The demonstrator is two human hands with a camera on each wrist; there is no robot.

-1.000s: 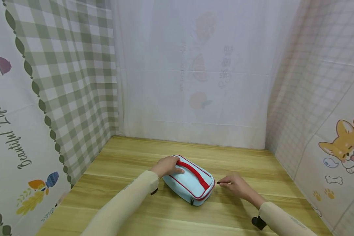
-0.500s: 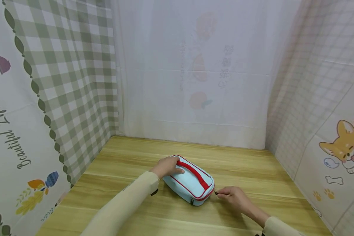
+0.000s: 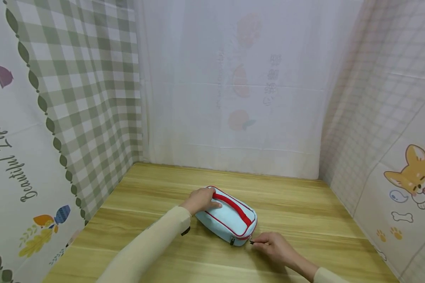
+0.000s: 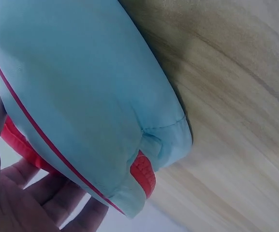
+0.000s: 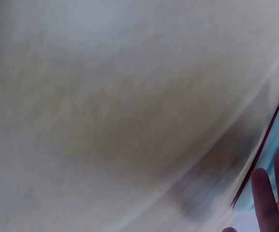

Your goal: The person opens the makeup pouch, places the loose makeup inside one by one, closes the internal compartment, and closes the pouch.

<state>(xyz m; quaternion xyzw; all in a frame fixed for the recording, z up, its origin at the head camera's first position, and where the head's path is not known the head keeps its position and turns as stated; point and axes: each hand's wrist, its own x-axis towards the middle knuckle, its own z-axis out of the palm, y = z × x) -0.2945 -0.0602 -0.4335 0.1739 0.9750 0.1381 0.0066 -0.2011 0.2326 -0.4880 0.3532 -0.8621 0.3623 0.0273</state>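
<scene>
A light blue zippered pouch (image 3: 221, 222) with red piping lies slantwise on the table, a red strap handle (image 3: 236, 208) along its top. My left hand (image 3: 199, 199) grips its far left end, thumb on top near the strap. In the left wrist view, fingers (image 4: 64, 203) bend against the pouch's edge beside a small red tab (image 4: 143, 174). At the near right corner my right hand (image 3: 274, 247) pinches a dark zipper pull (image 3: 252, 242). A second dark pull (image 3: 232, 241) hangs on the front side. The right wrist view catches only some fingertips and a bit of pouch.
The wood-grain table (image 3: 156, 251) extends around the pouch on every side. A green checked cloth (image 3: 88, 78) hangs at the left, a white curtain (image 3: 198, 118) at the back, and a cloth with a cartoon dog (image 3: 416, 177) at the right.
My right hand has drawn the zipper pull along the pouch's right end, toward me and leftward, to the near corner. My left hand has kept its hold, and the pouch has hardly moved.
</scene>
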